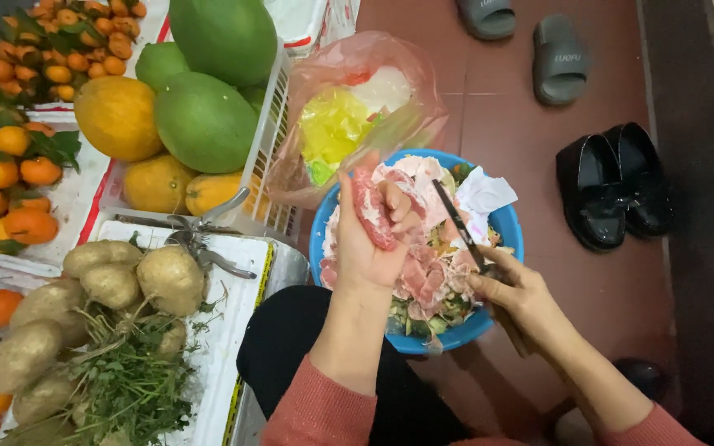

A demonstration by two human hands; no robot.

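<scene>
My left hand is raised over a blue basin and grips a long reddish-pink peeled piece of food, held upright. My right hand holds a dark-bladed knife whose blade points up and left toward that piece, over the basin. The basin is full of pink peelings, green scraps and crumpled white paper. A translucent pink plastic bag with yellow and white contents stands open just behind the basin.
A white basket holds big green and yellow melon-like fruits. Potatoes and leafy herbs lie on a white foam tray, with shears beside them. Tangerines fill the left side. Grey slippers and black shoes sit on the red floor.
</scene>
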